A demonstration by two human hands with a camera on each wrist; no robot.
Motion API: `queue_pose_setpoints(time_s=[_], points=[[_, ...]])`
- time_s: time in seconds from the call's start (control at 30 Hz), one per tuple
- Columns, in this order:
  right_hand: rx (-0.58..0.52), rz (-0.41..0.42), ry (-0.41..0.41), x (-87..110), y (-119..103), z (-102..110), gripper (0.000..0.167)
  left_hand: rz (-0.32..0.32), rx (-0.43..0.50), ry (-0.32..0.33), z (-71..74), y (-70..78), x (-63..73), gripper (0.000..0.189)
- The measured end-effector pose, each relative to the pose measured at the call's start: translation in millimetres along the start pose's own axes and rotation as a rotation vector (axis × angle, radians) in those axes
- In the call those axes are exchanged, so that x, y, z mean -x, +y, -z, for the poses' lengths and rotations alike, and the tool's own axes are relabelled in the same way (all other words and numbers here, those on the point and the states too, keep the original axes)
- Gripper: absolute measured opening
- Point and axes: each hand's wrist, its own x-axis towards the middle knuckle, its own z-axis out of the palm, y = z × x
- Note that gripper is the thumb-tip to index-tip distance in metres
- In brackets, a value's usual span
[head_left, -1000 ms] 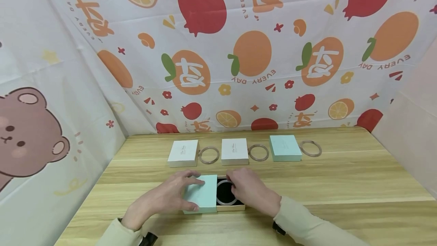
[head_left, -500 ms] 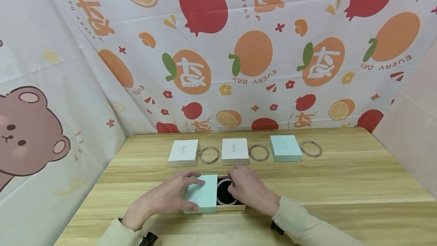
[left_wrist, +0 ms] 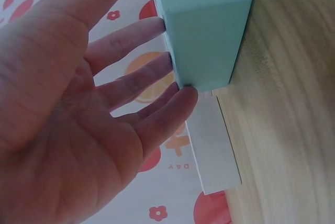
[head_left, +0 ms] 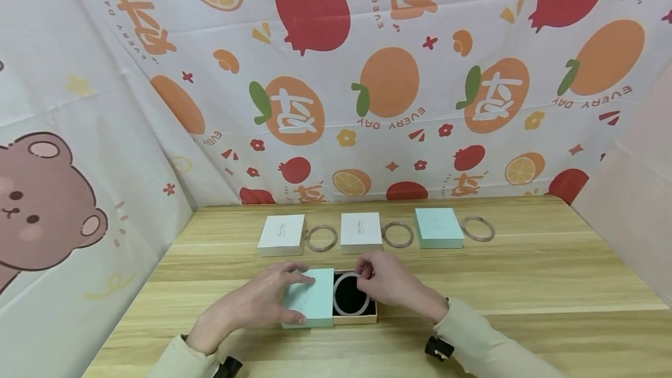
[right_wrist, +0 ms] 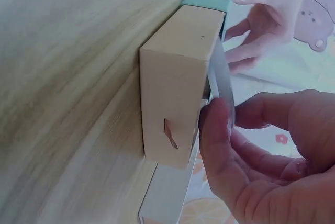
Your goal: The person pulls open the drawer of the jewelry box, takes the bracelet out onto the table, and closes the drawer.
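In front of the person lies a mint box cover (head_left: 315, 302) with its tan drawer (head_left: 354, 319) pulled out to the right, black lining showing. A pale translucent bangle (head_left: 336, 303) lies over the lining. My right hand (head_left: 388, 279) pinches the bangle's right edge between thumb and fingertips. In the right wrist view, that bangle (right_wrist: 224, 69) is tilted up from the drawer's open top. My left hand (head_left: 265, 296) rests on the mint cover with spread fingers, and the left wrist view has its fingertips (left_wrist: 165, 63) against the top face.
Behind the hands stand two white boxes (head_left: 282, 235) (head_left: 361, 232) and another mint box (head_left: 438, 227). Each has a bangle (head_left: 321, 249) (head_left: 397, 245) (head_left: 478, 239) at its right. A fruit-print cloth (head_left: 388, 150) hangs behind the wooden table (head_left: 525, 284).
My right hand has shifted slightly to the right, and the bangle's right side has lifted with it. The left hand and the mint cover have stayed put.
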Motion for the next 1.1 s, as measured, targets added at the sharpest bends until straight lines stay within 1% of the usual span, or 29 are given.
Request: queue_pose_setpoints(time_s=[0.13, 0.27, 0.4, 0.5, 0.77, 1.1], points=[[-0.143, -0.041, -0.071, 1.7, 2.9, 6.0, 0.013, 0.003, -0.011, -0.007, 0.7, 0.9, 0.6, 0.061], [-0.197, -0.055, -0.094, 3.6, 6.6, 10.2, 0.015, -0.006, -0.047, -0.002, 0.6, 3.2, 0.6, 0.056], [-0.211, -0.061, -0.078, 5.8, 9.9, 11.1, 0.015, -0.058, -0.098, 0.017, -1.4, 6.7, 0.1, 0.048], [-0.221, -0.064, -0.060, 6.7, 10.8, 9.6, 0.015, -0.079, -0.118, 0.027, -2.5, 8.5, 1.8, 0.043], [-0.259, -0.085, -0.029, 8.3, 15.1, 7.6, 0.017, -0.044, -0.080, 0.025, -3.5, 8.1, 3.4, 0.041], [-0.290, -0.079, 0.004, 12.5, 17.6, 7.7, 0.015, -0.032, -0.057, 0.033, -4.5, 6.7, 3.9, 0.041]])
